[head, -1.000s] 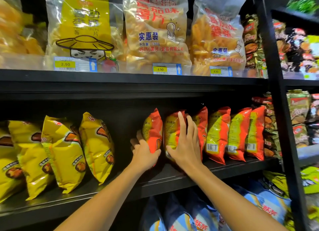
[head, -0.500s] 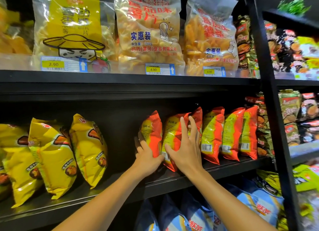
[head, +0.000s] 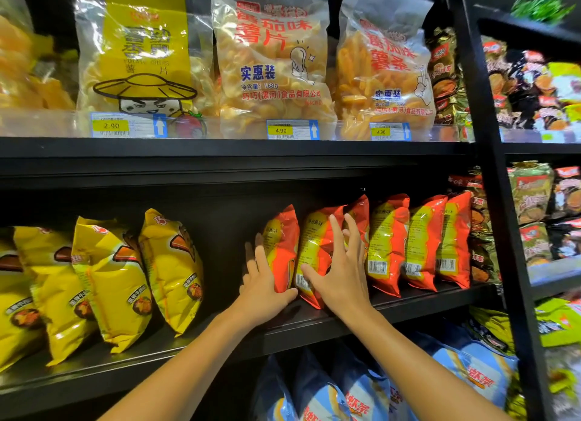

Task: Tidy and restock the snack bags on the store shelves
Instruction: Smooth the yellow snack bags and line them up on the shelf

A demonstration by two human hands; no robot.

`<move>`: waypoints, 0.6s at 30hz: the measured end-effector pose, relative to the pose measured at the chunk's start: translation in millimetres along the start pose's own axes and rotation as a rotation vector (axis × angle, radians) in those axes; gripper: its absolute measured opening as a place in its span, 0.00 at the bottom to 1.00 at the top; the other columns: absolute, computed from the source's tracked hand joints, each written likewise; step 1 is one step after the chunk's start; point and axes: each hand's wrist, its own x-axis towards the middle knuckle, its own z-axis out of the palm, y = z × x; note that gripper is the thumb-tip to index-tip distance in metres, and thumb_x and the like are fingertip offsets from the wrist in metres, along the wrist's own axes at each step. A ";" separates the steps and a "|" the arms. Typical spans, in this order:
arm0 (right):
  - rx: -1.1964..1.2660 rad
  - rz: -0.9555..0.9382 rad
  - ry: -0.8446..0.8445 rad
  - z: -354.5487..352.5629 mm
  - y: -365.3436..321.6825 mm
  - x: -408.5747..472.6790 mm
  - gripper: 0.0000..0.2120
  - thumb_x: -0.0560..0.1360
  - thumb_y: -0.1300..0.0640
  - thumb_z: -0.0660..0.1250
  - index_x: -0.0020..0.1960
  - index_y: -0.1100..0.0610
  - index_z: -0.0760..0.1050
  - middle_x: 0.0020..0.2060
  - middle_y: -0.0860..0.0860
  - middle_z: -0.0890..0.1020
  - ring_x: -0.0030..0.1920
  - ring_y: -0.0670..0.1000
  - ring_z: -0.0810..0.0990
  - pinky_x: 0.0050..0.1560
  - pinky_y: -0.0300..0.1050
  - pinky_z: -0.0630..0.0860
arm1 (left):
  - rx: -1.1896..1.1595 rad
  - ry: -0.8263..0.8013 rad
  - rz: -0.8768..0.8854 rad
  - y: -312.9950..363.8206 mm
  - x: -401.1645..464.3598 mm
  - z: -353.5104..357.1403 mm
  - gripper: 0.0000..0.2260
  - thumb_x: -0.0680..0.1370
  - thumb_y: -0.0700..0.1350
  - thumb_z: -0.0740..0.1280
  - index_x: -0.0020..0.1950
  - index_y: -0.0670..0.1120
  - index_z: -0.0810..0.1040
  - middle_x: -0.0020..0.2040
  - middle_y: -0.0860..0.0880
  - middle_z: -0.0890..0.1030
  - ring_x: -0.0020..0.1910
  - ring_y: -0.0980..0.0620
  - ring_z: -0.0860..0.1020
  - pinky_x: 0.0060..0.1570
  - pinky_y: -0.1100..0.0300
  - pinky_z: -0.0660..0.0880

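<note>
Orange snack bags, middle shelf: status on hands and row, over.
Left hand cups the leftmost orange bag, thumb at its base. Right hand flat, fingers spread on the second orange bag. Both bags upright. Nothing in the way.

On the top shelf, the middle clear bag [head: 272, 65] carries red characters 番茄味薯片, blue 实惠装, then 净含量: 188g and 巧巧(漯河)食品有限公司. The clear bag to its right [head: 385, 71] reads 番茄味薯条 in red, with 实惠装 in blue lower down. The yellow-labelled bag on the left [head: 141, 49] shows blurred "POTATO CHIPS" and 薯片. Price tags on the shelf edge: 2.90 [head: 111, 126] under the yellow-labelled bag, 4.90 [head: 280, 130] under the middle bag, and a smaller tag [head: 381, 131] that looks like 4.90. The blue bags below [head: 474, 375] bear 虾条. Print on the orange bags [head: 388, 241] is too small to read.
</note>
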 end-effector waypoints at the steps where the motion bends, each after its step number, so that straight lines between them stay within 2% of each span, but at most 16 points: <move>1: 0.025 0.000 0.013 -2.2 -0.9 -1.7 0.51 0.71 0.47 0.79 0.83 0.44 0.51 0.82 0.45 0.47 0.80 0.51 0.56 0.75 0.56 0.68 | 0.007 0.012 0.013 -1.3 -2.5 -4.4 0.55 0.76 0.54 0.75 0.81 0.49 0.31 0.80 0.42 0.51 0.79 0.37 0.56 0.76 0.39 0.63; 4: 0.100 -0.059 0.077 -17.0 -5.2 -10.3 0.45 0.72 0.49 0.79 0.81 0.45 0.57 0.81 0.43 0.52 0.79 0.47 0.56 0.77 0.52 0.64 | 0.037 0.050 0.116 -10.4 -22.0 -23.8 0.50 0.78 0.58 0.72 0.82 0.53 0.35 0.82 0.49 0.45 0.82 0.44 0.47 0.79 0.41 0.58; 6: 0.162 -0.134 0.082 -28.3 -12.5 -16.8 0.40 0.74 0.53 0.78 0.80 0.47 0.62 0.79 0.43 0.59 0.78 0.45 0.58 0.76 0.47 0.63 | 0.249 0.144 0.230 -25.6 -46.1 -43.1 0.39 0.81 0.59 0.66 0.84 0.56 0.46 0.84 0.52 0.49 0.83 0.50 0.46 0.80 0.46 0.57; 8: 0.248 -0.219 0.045 -32.8 -27.0 -24.5 0.34 0.75 0.58 0.76 0.77 0.50 0.67 0.74 0.44 0.69 0.74 0.43 0.65 0.74 0.44 0.65 | 0.472 0.275 0.369 -46.1 -74.8 -63.5 0.28 0.83 0.59 0.60 0.82 0.55 0.59 0.82 0.54 0.58 0.83 0.52 0.52 0.79 0.48 0.62; 10: 0.351 -0.284 -0.042 -24.6 -49.1 -32.3 0.29 0.75 0.61 0.75 0.73 0.51 0.72 0.68 0.44 0.75 0.70 0.45 0.71 0.72 0.45 0.69 | 0.585 0.320 0.410 -70.6 -105.1 -83.5 0.25 0.83 0.60 0.56 0.79 0.53 0.67 0.80 0.53 0.65 0.81 0.52 0.59 0.77 0.50 0.66; 11: 0.387 -0.305 -0.110 -16.8 -62.2 -36.6 0.27 0.76 0.60 0.75 0.73 0.50 0.73 0.66 0.43 0.76 0.69 0.45 0.73 0.70 0.45 0.70 | 0.627 0.328 0.398 -85.8 -118.4 -93.8 0.25 0.83 0.60 0.55 0.78 0.52 0.69 0.80 0.53 0.66 0.81 0.52 0.59 0.77 0.50 0.65; 13: 0.398 -0.334 -0.264 1.6 -92.3 -46.8 0.27 0.77 0.55 0.74 0.74 0.47 0.71 0.67 0.41 0.76 0.69 0.43 0.72 0.69 0.39 0.70 | 0.701 0.334 0.348 -115.8 -143.1 -115.0 0.25 0.84 0.60 0.53 0.79 0.52 0.69 0.81 0.53 0.64 0.82 0.52 0.56 0.78 0.49 0.61; 15: 0.383 -0.322 -0.419 23.0 -121.8 -53.8 0.31 0.79 0.50 0.71 0.78 0.44 0.64 0.71 0.40 0.72 0.72 0.42 0.69 0.70 0.32 0.65 | 0.768 0.336 0.319 -144.8 -161.5 -135.4 0.25 0.85 0.60 0.52 0.79 0.50 0.68 0.82 0.52 0.62 0.83 0.51 0.54 0.78 0.47 0.59; 16: 0.376 -0.297 -0.477 35.6 -134.5 -55.6 0.34 0.79 0.48 0.71 0.80 0.44 0.60 0.73 0.41 0.69 0.73 0.43 0.67 0.71 0.36 0.66 | 0.792 0.324 0.307 -156.4 -167.7 -143.1 0.25 0.86 0.59 0.51 0.80 0.50 0.68 0.83 0.51 0.61 0.83 0.51 0.54 0.78 0.46 0.59; 18: 0.363 -0.192 -0.559 60.5 -157.3 -57.1 0.42 0.78 0.47 0.72 0.82 0.44 0.51 0.78 0.45 0.63 0.76 0.49 0.65 0.73 0.51 0.70 | 0.811 0.289 0.296 -173.8 -172.3 -152.9 0.25 0.86 0.59 0.49 0.81 0.50 0.65 0.84 0.51 0.58 0.83 0.51 0.52 0.77 0.45 0.59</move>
